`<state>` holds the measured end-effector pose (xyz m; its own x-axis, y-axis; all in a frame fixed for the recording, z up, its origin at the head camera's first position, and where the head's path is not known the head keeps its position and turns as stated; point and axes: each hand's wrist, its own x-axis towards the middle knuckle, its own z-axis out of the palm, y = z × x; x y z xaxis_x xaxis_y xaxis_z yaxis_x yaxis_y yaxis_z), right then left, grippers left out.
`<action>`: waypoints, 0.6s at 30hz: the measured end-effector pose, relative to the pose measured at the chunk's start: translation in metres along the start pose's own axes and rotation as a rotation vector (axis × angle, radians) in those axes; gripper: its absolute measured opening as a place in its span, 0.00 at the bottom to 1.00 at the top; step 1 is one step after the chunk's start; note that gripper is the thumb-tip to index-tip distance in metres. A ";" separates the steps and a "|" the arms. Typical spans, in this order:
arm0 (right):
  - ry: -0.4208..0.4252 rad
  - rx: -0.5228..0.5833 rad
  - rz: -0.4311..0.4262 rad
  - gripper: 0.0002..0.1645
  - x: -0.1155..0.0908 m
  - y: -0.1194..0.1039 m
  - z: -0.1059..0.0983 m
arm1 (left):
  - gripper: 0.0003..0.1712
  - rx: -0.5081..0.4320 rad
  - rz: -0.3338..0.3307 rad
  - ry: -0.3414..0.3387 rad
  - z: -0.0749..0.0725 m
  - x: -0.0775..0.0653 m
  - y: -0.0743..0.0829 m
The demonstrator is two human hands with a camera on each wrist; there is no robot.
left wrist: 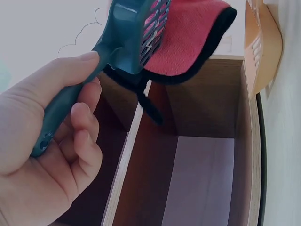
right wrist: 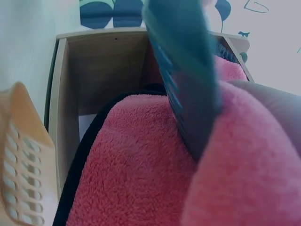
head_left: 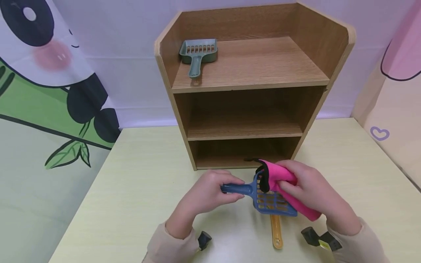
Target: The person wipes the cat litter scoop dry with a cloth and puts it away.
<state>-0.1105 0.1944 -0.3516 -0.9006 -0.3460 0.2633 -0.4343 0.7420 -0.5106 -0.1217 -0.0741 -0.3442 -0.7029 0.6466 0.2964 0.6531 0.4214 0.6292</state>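
Observation:
A blue slotted litter scoop (head_left: 274, 202) is held above the table, its handle (left wrist: 61, 110) gripped by my left hand (head_left: 213, 191) between thumb and curled fingers. My right hand (head_left: 304, 182) grips a pink cloth (head_left: 279, 179) with black edging. In the right wrist view the cloth (right wrist: 136, 155) lies against both sides of the scoop (right wrist: 181, 70). Below them an orange-yellow scoop (head_left: 276, 233) lies on the table, its slotted head partly hidden by the blue one. Part of my right hand is covered by the cloth in the right wrist view.
A wooden shelf unit (head_left: 251, 87) stands at the back of the table (head_left: 148, 190). On its top shelf, at the left, sits a grey-green scoop (head_left: 197, 54). Behind hangs a printed purple backdrop (head_left: 131, 44). Small black devices (head_left: 317, 237) are worn at the wrists.

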 end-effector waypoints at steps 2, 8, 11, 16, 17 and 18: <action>-0.013 0.010 -0.021 0.21 0.000 -0.002 0.003 | 0.13 -0.014 0.014 -0.012 0.001 0.000 0.001; -0.013 -0.038 -0.064 0.24 -0.001 -0.008 0.009 | 0.13 -0.002 0.042 -0.040 0.005 0.001 0.001; 0.004 -0.064 -0.066 0.24 -0.001 -0.009 0.008 | 0.13 0.014 0.052 -0.033 0.005 0.001 0.001; 0.015 -0.087 -0.040 0.23 -0.001 -0.010 0.003 | 0.13 0.016 0.058 -0.008 0.002 0.001 0.000; 0.015 -0.089 -0.031 0.22 -0.001 -0.009 0.001 | 0.13 0.014 0.053 -0.001 0.001 0.001 0.000; 0.015 -0.088 -0.020 0.22 -0.001 -0.009 0.000 | 0.13 0.009 0.048 0.005 0.000 0.000 -0.001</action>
<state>-0.1054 0.1881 -0.3468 -0.8913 -0.3530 0.2847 -0.4480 0.7831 -0.4313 -0.1222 -0.0740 -0.3449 -0.6722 0.6628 0.3300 0.6886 0.3959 0.6075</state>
